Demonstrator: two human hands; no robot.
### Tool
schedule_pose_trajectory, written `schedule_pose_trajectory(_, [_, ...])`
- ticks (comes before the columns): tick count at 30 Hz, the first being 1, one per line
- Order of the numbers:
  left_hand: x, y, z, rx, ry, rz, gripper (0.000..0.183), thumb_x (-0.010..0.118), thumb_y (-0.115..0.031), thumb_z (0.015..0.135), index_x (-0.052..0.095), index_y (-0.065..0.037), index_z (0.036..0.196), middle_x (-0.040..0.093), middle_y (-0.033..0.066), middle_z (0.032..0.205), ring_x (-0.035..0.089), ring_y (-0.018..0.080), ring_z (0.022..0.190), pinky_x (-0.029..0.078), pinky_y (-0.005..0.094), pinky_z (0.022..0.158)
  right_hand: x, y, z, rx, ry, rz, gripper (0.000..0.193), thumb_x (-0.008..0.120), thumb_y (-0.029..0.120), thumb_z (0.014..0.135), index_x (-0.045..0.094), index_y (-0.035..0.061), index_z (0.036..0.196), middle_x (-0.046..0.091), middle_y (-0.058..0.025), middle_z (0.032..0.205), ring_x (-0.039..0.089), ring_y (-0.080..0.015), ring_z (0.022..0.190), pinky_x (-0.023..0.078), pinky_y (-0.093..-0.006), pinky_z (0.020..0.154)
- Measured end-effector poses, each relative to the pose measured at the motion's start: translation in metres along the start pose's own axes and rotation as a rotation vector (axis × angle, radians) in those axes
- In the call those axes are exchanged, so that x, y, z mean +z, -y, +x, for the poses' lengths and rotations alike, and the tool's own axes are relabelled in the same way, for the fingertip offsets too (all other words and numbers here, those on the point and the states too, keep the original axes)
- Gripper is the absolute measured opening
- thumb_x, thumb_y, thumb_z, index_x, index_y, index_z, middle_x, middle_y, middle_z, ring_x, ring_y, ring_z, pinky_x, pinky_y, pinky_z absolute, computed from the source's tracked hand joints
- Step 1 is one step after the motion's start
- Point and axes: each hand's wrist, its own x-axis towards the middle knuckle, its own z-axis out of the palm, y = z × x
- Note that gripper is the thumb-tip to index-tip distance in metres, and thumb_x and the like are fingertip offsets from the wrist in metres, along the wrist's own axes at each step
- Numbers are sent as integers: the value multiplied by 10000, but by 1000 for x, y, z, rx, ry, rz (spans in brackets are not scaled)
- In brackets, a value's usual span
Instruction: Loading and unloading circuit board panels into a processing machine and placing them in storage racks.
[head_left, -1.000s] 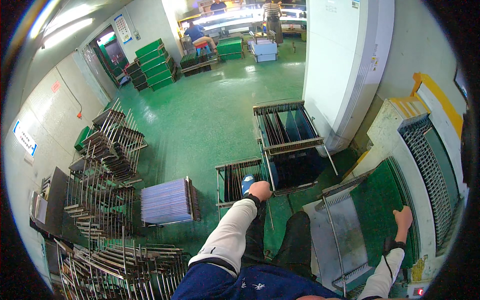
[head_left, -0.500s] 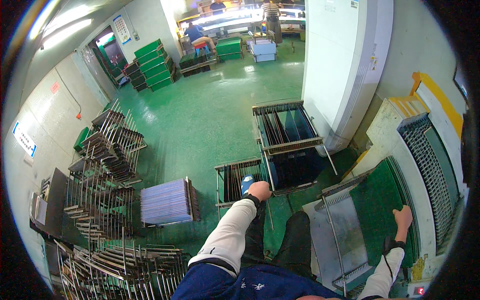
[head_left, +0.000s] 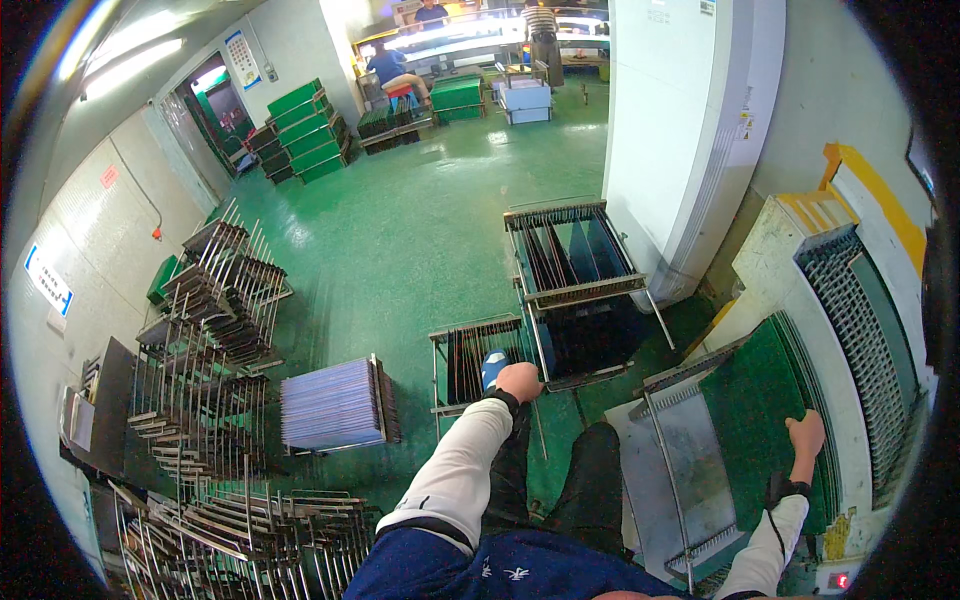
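Note:
My left hand (head_left: pixel 519 382) is closed, knuckles up, above a blue-and-white shoe and the front right corner of a low metal slotted rack (head_left: pixel 470 362). Its fingertips are hidden, and so is anything inside them. To my right, several thin green panels (head_left: pixel 750 395) lean in a metal rack (head_left: pixel 658 420) that has a slotted edge and a grey plate. My right hand (head_left: pixel 805 434) is closed at the panels' right side, fingers curled. What exactly it grips at the edge is hard to make out.
A taller rack of dark panels (head_left: pixel 580 290) stands ahead. Purple-edged panels (head_left: pixel 332 403) fill a floor rack to the left, beside piled empty racks (head_left: pixel 205 390). A machine with rows of rollers (head_left: pixel 850 330) borders the right. Two people (head_left: pixel 390 66) and more are at the far bench.

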Motion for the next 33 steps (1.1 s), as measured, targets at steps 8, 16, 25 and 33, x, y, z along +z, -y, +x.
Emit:
schedule_pose_trajectory(8, [6,3,5,-5,-1,26,307,661,-316,758,711,-54,908,690,161,983,653,335,943,525,426,818,5,-4,0,-6,-37,10,540,769,260,698,610,-26,1127,625,-222,1130,590,-369,1069,466,-440,911])
schedule_pose_trajectory(16, [10,7,6,10,-36,15,301,654,-313,757,710,-46,884,689,172,955,655,345,918,525,435,800,12,-8,7,-30,-31,12,464,769,259,687,635,-6,1044,636,-211,1077,597,-375,1032,475,-447,881])
schedule_pose_trajectory(25, [5,2,4,1,-21,4,303,658,-308,752,710,-31,865,688,186,933,657,353,905,528,439,791,24,-18,11,-41,-89,14,442,769,257,682,646,2,1022,646,-207,1054,609,-378,1004,481,-451,858])
schedule_pose_trajectory(33, [6,4,3,-11,-19,2,303,667,-308,755,710,-34,876,688,185,942,658,353,909,529,436,795,22,-15,10,-43,-77,10,448,764,256,688,643,1,1035,646,-211,1055,607,-380,1007,481,-449,859])
